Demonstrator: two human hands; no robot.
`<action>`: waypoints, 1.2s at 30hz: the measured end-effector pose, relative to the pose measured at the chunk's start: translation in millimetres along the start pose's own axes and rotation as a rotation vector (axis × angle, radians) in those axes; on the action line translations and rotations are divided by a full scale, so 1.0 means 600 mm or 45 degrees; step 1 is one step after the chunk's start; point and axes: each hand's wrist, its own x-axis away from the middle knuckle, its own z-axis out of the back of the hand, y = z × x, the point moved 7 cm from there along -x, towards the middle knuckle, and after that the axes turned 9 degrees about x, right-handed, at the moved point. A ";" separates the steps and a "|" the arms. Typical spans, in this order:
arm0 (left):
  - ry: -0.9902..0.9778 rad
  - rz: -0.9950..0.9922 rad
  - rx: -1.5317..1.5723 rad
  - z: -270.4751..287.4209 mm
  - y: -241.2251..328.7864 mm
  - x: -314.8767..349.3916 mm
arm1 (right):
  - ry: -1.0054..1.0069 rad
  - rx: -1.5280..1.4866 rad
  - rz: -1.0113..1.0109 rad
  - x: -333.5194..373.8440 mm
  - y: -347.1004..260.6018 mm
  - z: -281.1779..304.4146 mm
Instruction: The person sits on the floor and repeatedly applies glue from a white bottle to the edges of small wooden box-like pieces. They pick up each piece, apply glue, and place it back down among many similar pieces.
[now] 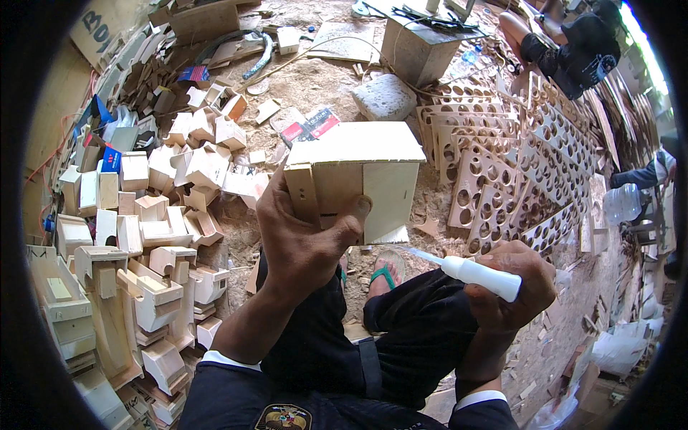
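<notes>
My left hand [304, 244] grips a small box of pale wood [358, 147] from its left side, the thumb pressed on the front panel. The box is held up in front of my knees, its light top panel facing up. In my right hand [519, 279] is a white glue bottle [480, 276], fingers wrapped around its body. Its thin clear nozzle points left, close to the box's lower right corner but apart from it. The fingers of my left hand behind the box are hidden.
Many small wooden box pieces [208, 168] lie heaped at the left. Wooden sheets with round holes [494, 186] lean at the right. A pale stone block [383, 97] and a box-shaped stand [423, 50] are ahead. Another person [566, 54] is at the upper right.
</notes>
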 end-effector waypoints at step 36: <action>0.054 1.089 -0.469 0.225 -0.574 0.053 | 0.269 -0.023 -0.416 0.075 0.135 0.072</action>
